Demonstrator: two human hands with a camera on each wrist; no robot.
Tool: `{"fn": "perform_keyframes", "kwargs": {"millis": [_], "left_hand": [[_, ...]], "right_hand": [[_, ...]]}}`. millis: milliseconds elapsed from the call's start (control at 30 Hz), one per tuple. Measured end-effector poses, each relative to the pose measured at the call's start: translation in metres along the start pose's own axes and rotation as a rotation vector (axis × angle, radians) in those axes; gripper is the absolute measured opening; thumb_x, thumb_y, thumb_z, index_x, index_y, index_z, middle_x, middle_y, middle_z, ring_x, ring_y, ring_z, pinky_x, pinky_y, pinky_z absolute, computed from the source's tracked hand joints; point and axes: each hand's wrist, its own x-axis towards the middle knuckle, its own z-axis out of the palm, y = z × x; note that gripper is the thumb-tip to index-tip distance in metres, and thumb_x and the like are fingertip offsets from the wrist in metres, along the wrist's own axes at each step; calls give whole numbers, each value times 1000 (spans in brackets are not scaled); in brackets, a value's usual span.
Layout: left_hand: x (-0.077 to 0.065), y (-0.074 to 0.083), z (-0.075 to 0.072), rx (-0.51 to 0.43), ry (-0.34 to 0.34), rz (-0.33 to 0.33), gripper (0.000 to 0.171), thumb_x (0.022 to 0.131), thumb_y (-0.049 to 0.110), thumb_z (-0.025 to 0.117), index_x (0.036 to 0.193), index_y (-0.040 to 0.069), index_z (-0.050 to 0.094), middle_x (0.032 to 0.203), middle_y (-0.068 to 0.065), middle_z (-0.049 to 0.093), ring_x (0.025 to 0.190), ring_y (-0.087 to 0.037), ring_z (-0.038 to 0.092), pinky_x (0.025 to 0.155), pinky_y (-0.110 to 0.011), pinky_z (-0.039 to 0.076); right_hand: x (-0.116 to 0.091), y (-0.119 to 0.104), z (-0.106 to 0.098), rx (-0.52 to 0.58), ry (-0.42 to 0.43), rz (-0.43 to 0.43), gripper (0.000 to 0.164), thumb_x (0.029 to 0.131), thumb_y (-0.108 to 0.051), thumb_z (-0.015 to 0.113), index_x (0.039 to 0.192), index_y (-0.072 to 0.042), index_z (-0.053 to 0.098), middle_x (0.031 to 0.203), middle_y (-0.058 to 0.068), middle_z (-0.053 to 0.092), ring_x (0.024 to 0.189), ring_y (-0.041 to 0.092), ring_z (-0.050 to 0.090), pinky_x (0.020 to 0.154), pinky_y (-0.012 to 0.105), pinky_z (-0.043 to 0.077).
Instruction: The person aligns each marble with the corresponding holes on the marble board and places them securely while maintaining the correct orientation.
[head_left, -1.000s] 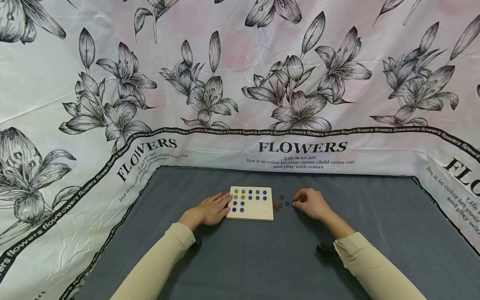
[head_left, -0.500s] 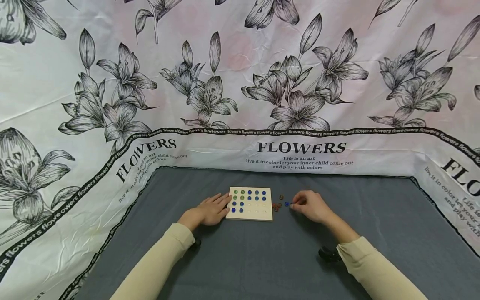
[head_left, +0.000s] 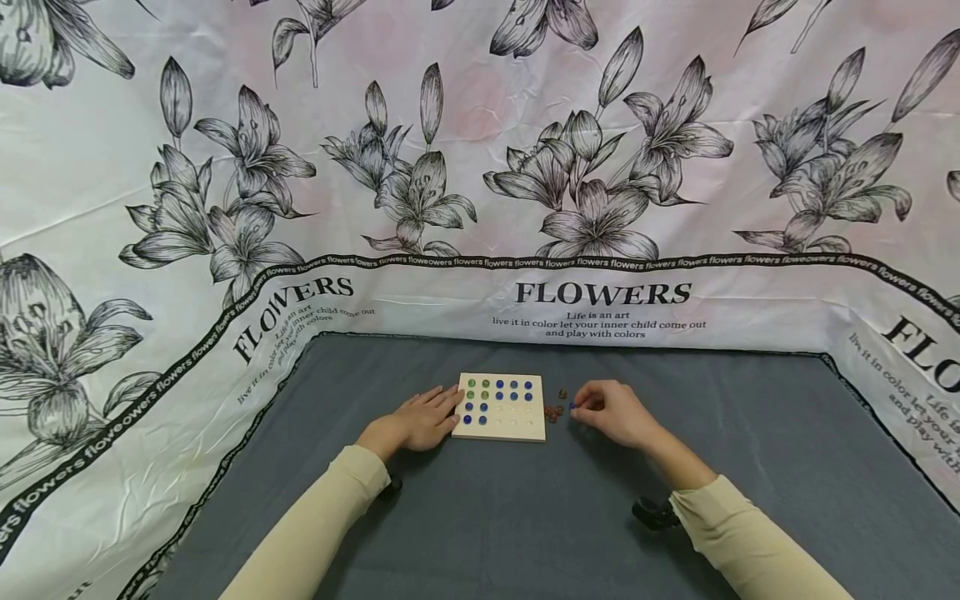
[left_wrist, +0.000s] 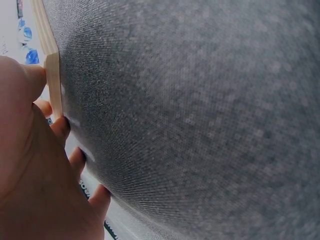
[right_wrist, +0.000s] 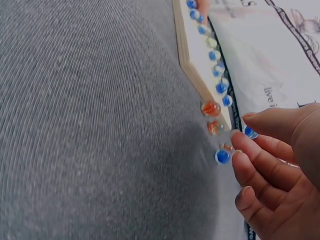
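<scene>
A pale wooden board lies on the grey cloth, with green and blue glass marbles in rows of shallow hollows; several hollows at its near right are bare. My left hand lies flat with extended fingers, its thumb and fingertips against the board's left edge. To the right of the board, my right hand pinches a blue marble between thumb and index finger. Another blue marble sits on the cloth right by its other fingertips. Orange-red marbles lie between this hand and the board's right edge.
The grey cloth covers the table up to a flower-printed sheet behind it. One brownish marble lies a little apart from the others. A black wrist device is under the right forearm.
My right hand has shifted slightly left, closer to the loose blue marble, which its fingertips now partly cover in the head view. My left hand and the board have stayed in place.
</scene>
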Motion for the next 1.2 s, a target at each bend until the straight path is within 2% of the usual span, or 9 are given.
{"fn": "perform_keyframes", "kwargs": {"millis": [433,667,900,1200], "left_hand": [[11,-5,4,-9,9,-14,60,112,44,31,167,24,15,172,3,10,159,-26,9,127,-53,10],[-3,8,-13,-9,10,-12,58,113,39,33,166,18,19,172,-2,15,158,-29,13,126,-53,14],[-2,10,-13,-5,10,-18,58,113,38,33,166,18,19,172,-2,15,158,-29,12,126,-53,13],[1,12,-11,-10,31,-23,60,113,40,33,166,16,18,171,-3,19,157,-28,16,126,-53,16]], "right_hand": [[13,-14,5,24,-9,-44,13,93,-11,76,100,-1,71,85,3,73,72,12,64,62,31,52],[25,-21,14,40,-18,-72,14,93,-10,76,100,1,71,84,3,72,72,13,64,63,31,51],[33,-24,21,39,-37,-82,9,91,-9,76,97,-4,72,85,2,72,75,11,63,65,31,51],[37,-26,24,56,-50,-110,8,91,-7,76,96,-1,72,84,2,72,75,12,64,65,29,52]]}}
